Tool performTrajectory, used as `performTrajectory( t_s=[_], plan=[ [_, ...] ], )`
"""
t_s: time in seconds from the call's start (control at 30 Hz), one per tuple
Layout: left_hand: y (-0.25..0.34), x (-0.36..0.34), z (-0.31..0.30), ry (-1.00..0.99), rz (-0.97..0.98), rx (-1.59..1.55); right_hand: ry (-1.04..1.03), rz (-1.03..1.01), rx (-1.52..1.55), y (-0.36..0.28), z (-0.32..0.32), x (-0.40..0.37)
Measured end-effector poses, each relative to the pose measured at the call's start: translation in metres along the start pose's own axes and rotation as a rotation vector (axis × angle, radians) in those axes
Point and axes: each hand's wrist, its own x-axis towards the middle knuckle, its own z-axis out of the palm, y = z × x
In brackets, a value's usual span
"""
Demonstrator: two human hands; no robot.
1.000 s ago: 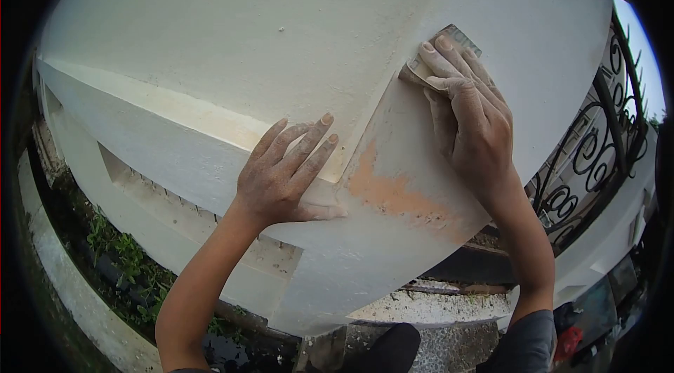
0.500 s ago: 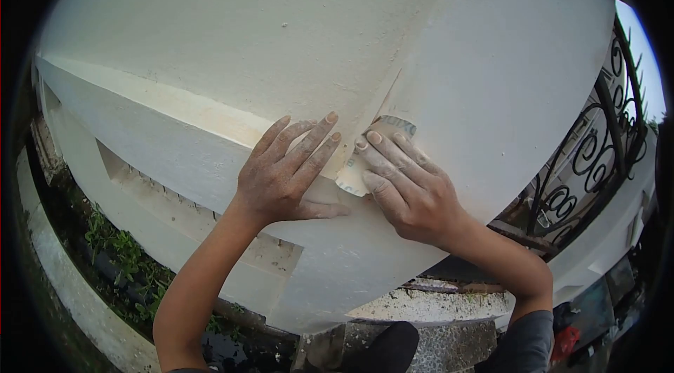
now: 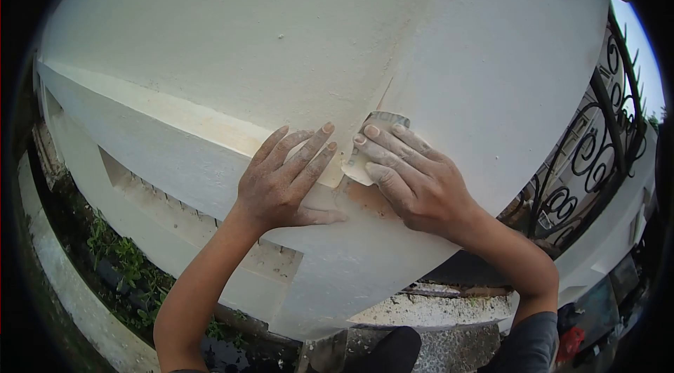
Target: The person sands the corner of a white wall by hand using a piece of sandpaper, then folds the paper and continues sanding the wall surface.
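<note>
My right hand (image 3: pixel 414 180) presses a folded piece of sandpaper (image 3: pixel 365 162) flat against the white painted pillar (image 3: pixel 267 43), just right of its vertical corner edge. An orange-brown patch of bare surface (image 3: pixel 365 197) shows below the paper, partly under my fingers. My left hand (image 3: pixel 284 176) lies flat on the pillar's left face, fingers spread, thumb along the moulding ledge, holding nothing. Both hands are dusty and almost touch at the corner.
A black wrought-iron scroll gate (image 3: pixel 597 155) stands at the right. The white wall moulding (image 3: pixel 140 155) runs down to the left, with green weeds (image 3: pixel 119 260) and a concrete kerb (image 3: pixel 70 296) below. My dark foot (image 3: pixel 393 348) rests on paving, with a red object (image 3: pixel 569 341) at the lower right.
My right hand slid the sandpaper from high on the right face down to the corner beside my left hand, then edged slightly up. The left hand stayed in place.
</note>
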Motion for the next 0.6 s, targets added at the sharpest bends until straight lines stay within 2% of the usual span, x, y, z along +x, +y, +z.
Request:
performTrajectory(
  t_s=[0.03, 0.1, 0.13, 0.17, 0.23, 0.27, 0.33, 0.43, 0.5, 0.57, 0.6],
  plan=[
    [0.001, 0.0, 0.0, 0.007, -0.004, -0.008, 0.099, 0.054, -0.136, 0.021, -0.018, 0.018],
    [0.002, -0.001, 0.001, 0.008, -0.01, -0.012, 0.284, 0.22, -0.085, 0.043, -0.028, 0.036],
    [0.002, 0.0, 0.001, 0.013, -0.012, -0.012, 0.298, 0.138, -0.223, 0.041, -0.019, 0.034],
    [0.002, 0.001, 0.0, 0.005, -0.015, -0.012, 0.205, 0.102, -0.25, 0.028, -0.015, 0.028],
    [0.002, 0.001, -0.001, -0.01, -0.024, -0.013, 0.031, 0.071, 0.035, -0.013, 0.004, 0.002],
    [0.002, 0.001, -0.001, -0.013, -0.022, -0.014, -0.05, 0.005, 0.062, -0.03, 0.018, -0.016],
    [0.001, 0.001, -0.002, -0.02, -0.012, -0.015, -0.155, -0.085, 0.105, -0.027, 0.014, -0.015],
    [0.001, 0.001, 0.0, 0.022, -0.001, -0.036, 0.207, 0.126, -0.144, 0.03, -0.017, 0.023],
    [0.003, 0.0, 0.0, 0.014, -0.007, -0.028, 0.27, 0.219, -0.147, 0.028, -0.018, 0.032],
    [0.002, 0.001, 0.0, 0.005, -0.01, -0.013, 0.144, 0.13, -0.033, -0.002, 0.002, 0.012],
    [0.001, 0.001, 0.001, -0.004, -0.014, -0.006, 0.019, 0.074, 0.111, -0.023, 0.012, -0.003]
  ],
)
